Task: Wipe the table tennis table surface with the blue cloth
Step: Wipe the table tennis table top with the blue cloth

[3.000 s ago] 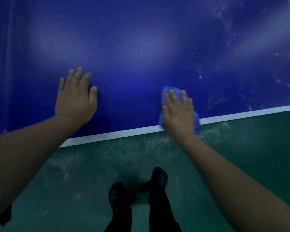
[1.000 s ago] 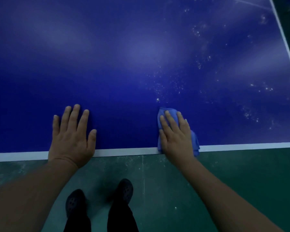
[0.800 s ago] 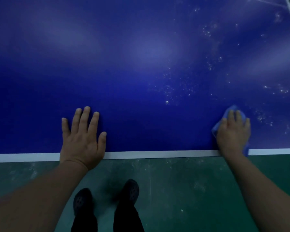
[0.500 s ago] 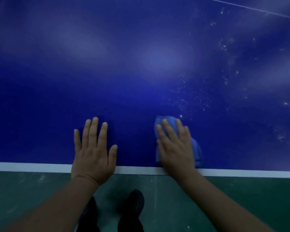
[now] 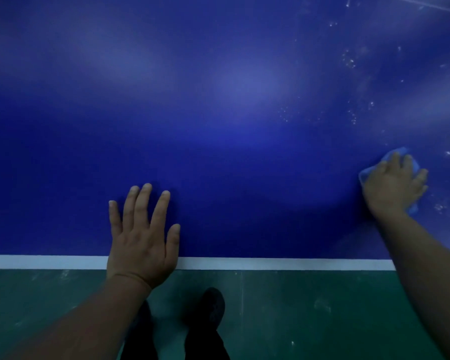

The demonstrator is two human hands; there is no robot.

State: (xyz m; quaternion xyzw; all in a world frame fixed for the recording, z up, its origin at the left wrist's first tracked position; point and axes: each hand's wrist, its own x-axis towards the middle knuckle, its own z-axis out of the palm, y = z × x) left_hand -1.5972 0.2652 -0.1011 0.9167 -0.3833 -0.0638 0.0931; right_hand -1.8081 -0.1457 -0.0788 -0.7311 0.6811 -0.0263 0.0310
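Here the blue cloth (image 5: 366, 175) lies bunched on the far right of the counter (image 5: 218, 126), mostly covered. The right hand (image 5: 394, 185) presses on it with fingers spread. The left hand (image 5: 142, 235) rests flat with fingers wide, its heel on the white edge line (image 5: 270, 263). White specks (image 5: 351, 63) dot the far right surface. Below are a green floor (image 5: 309, 313) and 1 dark shoe (image 5: 213, 307).
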